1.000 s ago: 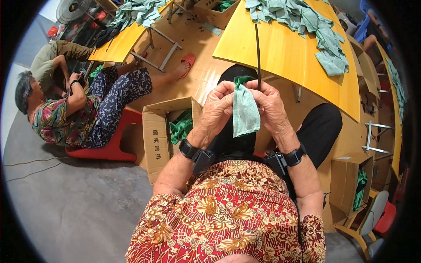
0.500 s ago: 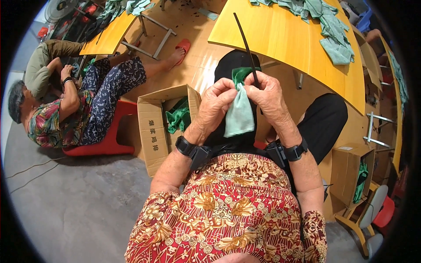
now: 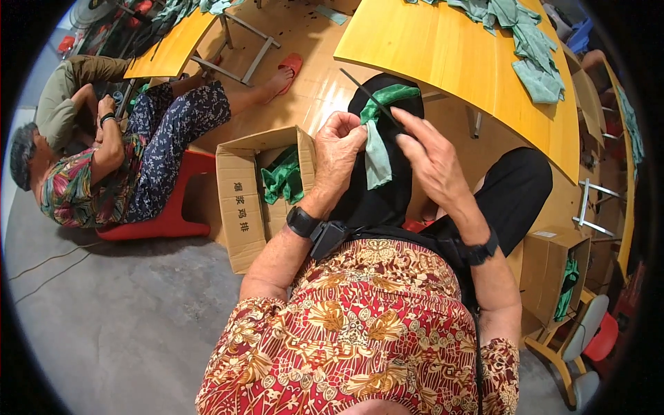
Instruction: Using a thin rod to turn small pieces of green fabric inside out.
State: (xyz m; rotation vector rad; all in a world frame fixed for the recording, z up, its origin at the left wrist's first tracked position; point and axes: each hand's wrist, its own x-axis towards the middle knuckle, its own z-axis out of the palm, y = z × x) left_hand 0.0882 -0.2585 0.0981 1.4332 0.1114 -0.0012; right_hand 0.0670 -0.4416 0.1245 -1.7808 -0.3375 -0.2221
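Over at the far left, another person (image 3: 90, 166) in a floral top and dark patterned trousers sits low on a red stool (image 3: 162, 211), hands drawn up close to the chest, beside the end of a yellow table (image 3: 166, 48) with metal legs. Next along, an open cardboard box (image 3: 249, 194) stands on the floor with a heap of green cloth pieces (image 3: 285, 176) inside it. Just right of the box, the left hand (image 3: 339, 149) is raised in front of the body, its fingers pinched together on the upper edge of a pale green fabric strip (image 3: 377, 155), which hangs down between the two hands over the black-trousered lap. A thin black rod (image 3: 363, 93) slants up and leftward from the top of the strip, where a darker green fold wraps around it. The right hand (image 3: 432, 162) grips the same bundle from the other side, thumb and forefinger closed on the rod and cloth while the other fingers spread loosely. Both wrists carry black bands. Beyond the hands, a large yellow table (image 3: 456, 55) curves across the upper right, with more green cloth (image 3: 526, 48) piled along its far edge. At the lower right, a second cardboard box (image 3: 546, 270) holds green material as well.
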